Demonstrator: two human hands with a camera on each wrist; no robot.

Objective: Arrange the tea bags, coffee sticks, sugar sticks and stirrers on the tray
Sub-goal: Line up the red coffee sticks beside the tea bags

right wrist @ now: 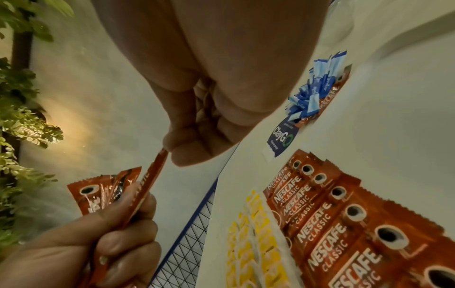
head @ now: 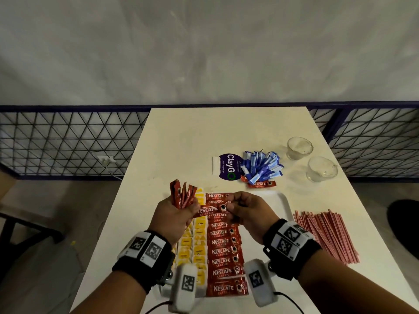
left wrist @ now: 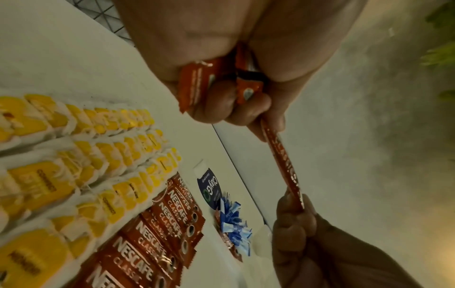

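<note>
Left hand and right hand sit low in the head view, both above the tray; left hand grips a fanned bunch of coffee sticks in a curled fist, ends poking up past the fingers; same hand also pinches the left end of a single coffee stick held level between the two hands; right hand pinches that stick's other end between thumb and fingertips, remaining fingers curled; left wrist view confirms it: stick runs from left fingers to right-hand fingertips; right wrist view shows the same stick edge-on under the right thumb; below the hands, a column of coffee sticks on the tray, labels up, overlapping like shingles, running from the far edge to the near edge; just left of it, rows of yellow tea bags, touching the coffee column; tray's right part bare white; off the tray on the table: stirrers in a loose red pile to the right; sugar sticks heaped blue at the far side, one stray coffee stick at the heap's near edge; purple ClayGo sticker beside the heap; two empty glass cups at far right.
</note>
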